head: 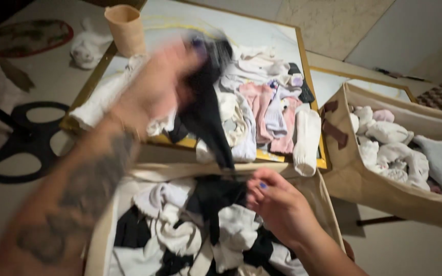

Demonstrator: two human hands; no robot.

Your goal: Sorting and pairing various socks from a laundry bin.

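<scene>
My left hand [162, 84], blurred, has its grip clamped on a black sock [208, 120] hanging above the tabletop [177, 15]. My right hand [277, 204] rests on socks in the near fabric bin [144, 171]; can't tell if that grip's closed.

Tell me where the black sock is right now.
The black sock hangs from the raised left hand, left of centre in the head view, dangling over the table's sock pile and above the near fabric bin.
</scene>
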